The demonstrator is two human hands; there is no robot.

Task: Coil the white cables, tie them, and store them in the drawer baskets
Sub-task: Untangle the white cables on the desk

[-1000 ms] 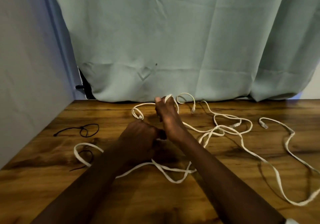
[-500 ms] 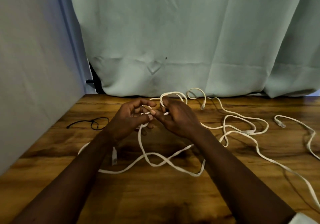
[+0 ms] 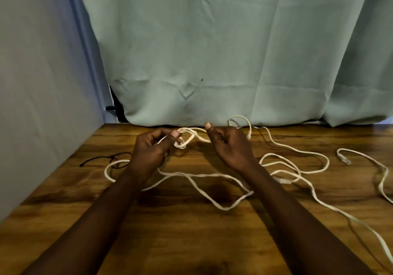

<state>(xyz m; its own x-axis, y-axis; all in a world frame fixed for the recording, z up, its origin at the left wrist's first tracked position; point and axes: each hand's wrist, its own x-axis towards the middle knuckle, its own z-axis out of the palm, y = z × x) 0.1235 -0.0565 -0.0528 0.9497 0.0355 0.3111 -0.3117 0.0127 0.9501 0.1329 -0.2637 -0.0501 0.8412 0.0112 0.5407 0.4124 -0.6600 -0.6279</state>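
Currently held: white cable (image 3: 187, 140), a small loop of it drawn up between both hands at the far middle of the table (image 3: 191, 242).
Left hand (image 3: 152, 153): thumb and fingers pinch the loop, probably so the turn cannot spring open.
Right hand (image 3: 230, 147): fingers curled round the strand leading off right, thumb up, seemingly feeding the next turn.
Slack: sprawls over the near and right wood (most of it uncoiled).
Black cord (image 3: 96, 158): lies far left, handy for tying.
Drawer baskets: out of sight.
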